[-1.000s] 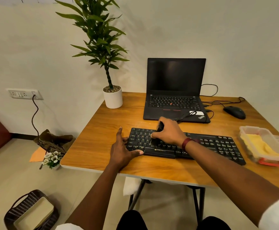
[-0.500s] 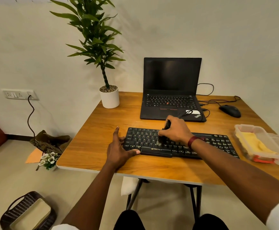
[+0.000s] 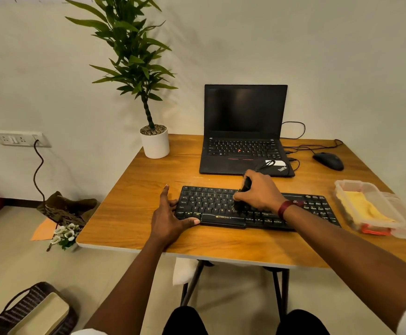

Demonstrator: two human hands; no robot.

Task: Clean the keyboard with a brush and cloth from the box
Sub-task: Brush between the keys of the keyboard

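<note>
A black keyboard [image 3: 211,204] lies across the front of the wooden table [image 3: 134,197]. My right hand [image 3: 261,193] grips a small black brush [image 3: 240,206], its bristles down on the keys near the keyboard's middle. My left hand [image 3: 169,215] rests flat against the keyboard's left end, fingers straight, thumb along the front edge. At the right, a clear plastic box [image 3: 369,187] holds a yellow cloth [image 3: 364,210].
An open black laptop [image 3: 244,131] stands behind the keyboard, a black mouse [image 3: 329,160] and cables to its right. A potted plant [image 3: 154,141] sits at the back left corner. On the floor are a woven basket [image 3: 31,310] and a small flower bunch [image 3: 65,234].
My right hand has swept the brush rightward along the keys, from the left part toward the middle. My left hand stays at the keyboard's left end. The view shifted slightly.
</note>
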